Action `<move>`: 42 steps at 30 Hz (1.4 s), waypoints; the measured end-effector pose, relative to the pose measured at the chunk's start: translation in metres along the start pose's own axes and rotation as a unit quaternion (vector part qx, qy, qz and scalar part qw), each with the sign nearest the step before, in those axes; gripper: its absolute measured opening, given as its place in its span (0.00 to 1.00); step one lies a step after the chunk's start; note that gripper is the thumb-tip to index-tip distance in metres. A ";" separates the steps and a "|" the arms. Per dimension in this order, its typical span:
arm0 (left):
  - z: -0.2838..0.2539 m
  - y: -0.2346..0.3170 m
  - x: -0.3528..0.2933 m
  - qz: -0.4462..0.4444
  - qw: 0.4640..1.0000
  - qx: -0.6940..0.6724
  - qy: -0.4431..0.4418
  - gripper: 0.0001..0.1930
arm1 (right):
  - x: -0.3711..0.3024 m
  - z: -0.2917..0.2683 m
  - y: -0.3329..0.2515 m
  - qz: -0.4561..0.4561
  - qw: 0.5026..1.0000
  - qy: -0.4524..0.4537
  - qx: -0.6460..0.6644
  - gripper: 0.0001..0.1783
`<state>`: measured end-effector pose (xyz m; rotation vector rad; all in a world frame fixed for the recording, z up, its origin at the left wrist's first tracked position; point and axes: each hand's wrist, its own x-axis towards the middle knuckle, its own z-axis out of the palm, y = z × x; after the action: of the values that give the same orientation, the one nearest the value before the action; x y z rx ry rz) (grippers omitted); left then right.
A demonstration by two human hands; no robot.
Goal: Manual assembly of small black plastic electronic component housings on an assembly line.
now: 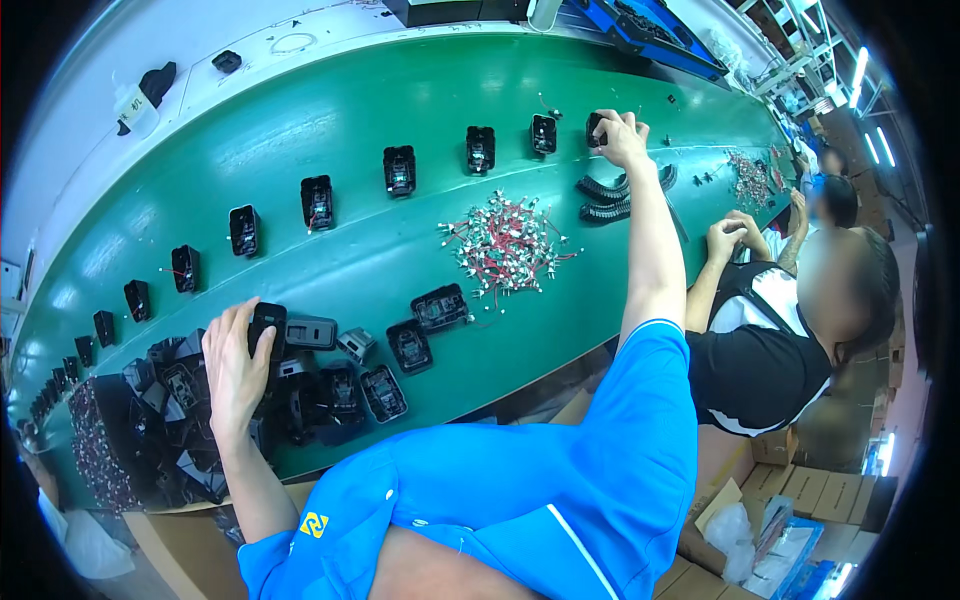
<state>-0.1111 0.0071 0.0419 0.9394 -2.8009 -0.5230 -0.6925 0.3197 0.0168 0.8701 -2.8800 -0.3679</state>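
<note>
1. Black housing (268, 316): grasped in the left hand (232, 362), left of the wire pile (508, 242).
2. Second housing (595, 130): pinched by the right hand (625, 140), beyond and right of the wire pile.
3. Housing row (399, 172): curves from beyond the wire pile leftward.
4. Black curved strips (604, 212): right of the wire pile.

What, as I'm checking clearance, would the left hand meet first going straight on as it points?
Likely the open black casing in the row beyond the left hand, though depth is unclear.
</note>
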 end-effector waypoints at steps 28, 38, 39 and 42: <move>0.007 0.014 0.008 -0.126 0.609 -0.775 0.114 0.15 | 0.075 -0.016 -0.102 0.054 0.936 0.004 0.348 0.23; 0.017 0.046 0.010 -0.017 0.396 -0.917 -0.042 0.24 | -0.155 -0.146 -0.257 -0.330 0.580 0.002 0.745 0.10; 0.014 0.047 0.008 -0.053 0.398 -0.915 -0.037 0.23 | -0.176 -0.151 -0.272 -0.353 0.539 -0.033 0.764 0.10; 0.016 0.052 -0.001 -0.097 0.406 -0.908 -0.024 0.23 | -0.230 -0.162 -0.311 -0.353 0.443 -0.129 0.814 0.11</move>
<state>-0.1430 0.0507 0.0457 0.4012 -0.5143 -2.5038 -0.3087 0.1650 0.0836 2.0701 -1.7924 2.7895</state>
